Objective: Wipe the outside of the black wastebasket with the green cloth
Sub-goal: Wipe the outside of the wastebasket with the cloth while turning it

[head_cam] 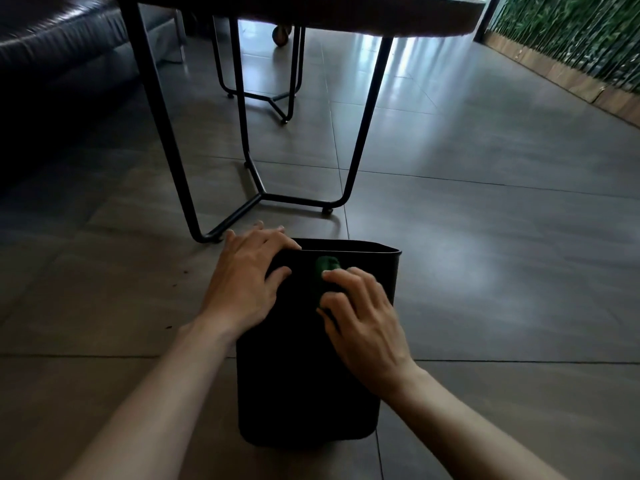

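Observation:
The black wastebasket point(298, 386) lies on its side on the tiled floor, its open rim pointing away from me. My left hand point(244, 278) grips the rim's left corner, fingers curled over the edge. My right hand point(363, 313) presses the bunched green cloth point(325, 270) against the upward-facing side wall, near the rim. Only a small part of the cloth shows beyond my fingers.
A table on black metal legs point(256, 188) stands just beyond the wastebasket. A second metal frame point(280, 98) is further back. A dark leather sofa point(52, 46) fills the left. A green plant wall with a wooden base point(571, 39) runs along the right.

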Available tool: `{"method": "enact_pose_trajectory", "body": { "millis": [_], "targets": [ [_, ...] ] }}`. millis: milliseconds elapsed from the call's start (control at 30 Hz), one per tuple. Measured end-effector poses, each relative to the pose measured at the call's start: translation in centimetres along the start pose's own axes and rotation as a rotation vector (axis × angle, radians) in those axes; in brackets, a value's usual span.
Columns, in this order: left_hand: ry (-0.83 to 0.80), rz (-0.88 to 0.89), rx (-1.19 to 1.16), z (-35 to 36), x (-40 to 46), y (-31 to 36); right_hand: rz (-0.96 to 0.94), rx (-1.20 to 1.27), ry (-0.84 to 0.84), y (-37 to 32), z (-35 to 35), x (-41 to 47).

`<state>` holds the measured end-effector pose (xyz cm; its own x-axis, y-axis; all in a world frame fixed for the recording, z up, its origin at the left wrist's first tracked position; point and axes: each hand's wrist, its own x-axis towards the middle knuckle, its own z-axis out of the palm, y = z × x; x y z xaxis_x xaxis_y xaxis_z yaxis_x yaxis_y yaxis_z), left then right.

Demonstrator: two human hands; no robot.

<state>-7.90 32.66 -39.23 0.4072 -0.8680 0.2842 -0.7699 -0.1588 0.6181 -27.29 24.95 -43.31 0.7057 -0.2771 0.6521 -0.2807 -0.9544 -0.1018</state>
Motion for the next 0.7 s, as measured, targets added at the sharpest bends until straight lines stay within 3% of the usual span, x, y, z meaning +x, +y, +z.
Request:
{"method": "enact_pose_trajectory", "body": {
  "millis": [167, 300, 400, 467, 567, 633, 700],
  "targets": [
    [0.007, -0.002, -0.012, 0.0, 0.1, -0.4, -0.066, -0.162, -0.227, 0.0, 2.6, -2.4],
    [0.005, -0.007, -0.029, 0.1, 0.2, -0.2, -0.495, -0.277, -0.409, 0.0, 3.6, -7.4],
    [0.002, 0.003, -0.043, -0.1, 0.0, -0.3, -0.631, -0.296, -0.406, 1.0, 2.8, -8.1],
    [-0.005, 0.009, -0.042, -0.1, -0.1, -0.4, -0.491, -0.234, -0.302, 2.2, 1.8, -6.0],
    [-0.02, 0.006, -0.047, -0.2, -0.3, -0.3, -0.038, -0.106, -0.053, 4.1, 0.1, -1.1],
    [-0.024, 0.0, -0.054, -0.3, -0.3, -0.3, 0.18, -0.066, 0.023, 3.9, -0.1, 1.2],
    [-0.025, -0.004, -0.048, -0.4, -0.3, -0.2, 0.149, -0.08, 0.001, 2.7, 0.7, 0.8]
  ]
}}
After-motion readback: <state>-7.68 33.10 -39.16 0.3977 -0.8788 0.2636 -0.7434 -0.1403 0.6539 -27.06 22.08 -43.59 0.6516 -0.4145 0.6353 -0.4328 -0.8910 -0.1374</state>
